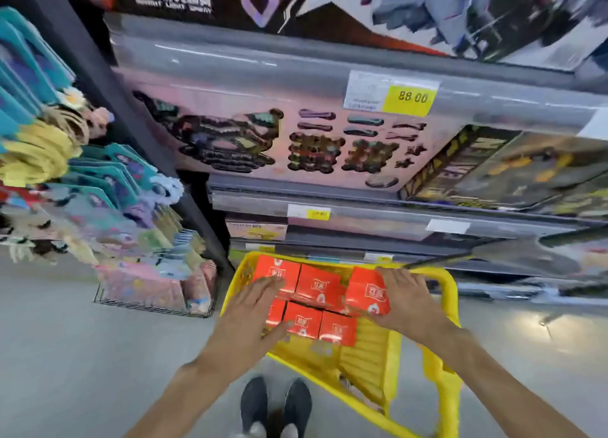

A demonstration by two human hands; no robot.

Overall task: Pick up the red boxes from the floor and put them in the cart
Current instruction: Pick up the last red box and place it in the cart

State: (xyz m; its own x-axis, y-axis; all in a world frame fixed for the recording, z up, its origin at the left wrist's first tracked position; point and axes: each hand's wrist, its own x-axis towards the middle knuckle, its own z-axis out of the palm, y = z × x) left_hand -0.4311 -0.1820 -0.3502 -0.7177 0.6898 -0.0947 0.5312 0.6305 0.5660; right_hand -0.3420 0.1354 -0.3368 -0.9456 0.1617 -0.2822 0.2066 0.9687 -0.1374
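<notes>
A yellow cart (449, 293) stands on the grey floor (65, 339) in front of store shelves (329, 75), and the red boxes (317, 286) lie inside it in 2 rows, packed side by side. At least 6 boxes show, though the hands cover parts of some. The left hand (253, 309) lies flat with fingers spread loosely over the left-side boxes, palm down, gripping nothing. The right hand (406, 297) is also spread open, its palm and fingers pressed against the right side of the upper right box (365, 289), which sits slightly raised and tilted against its neighbours. A yellow price tag (411, 97) reading 88.00 hangs on a shelf edge above. Below, 2 dark shoes (274, 401) stand on the floor just beside the cart's near edge.
</notes>
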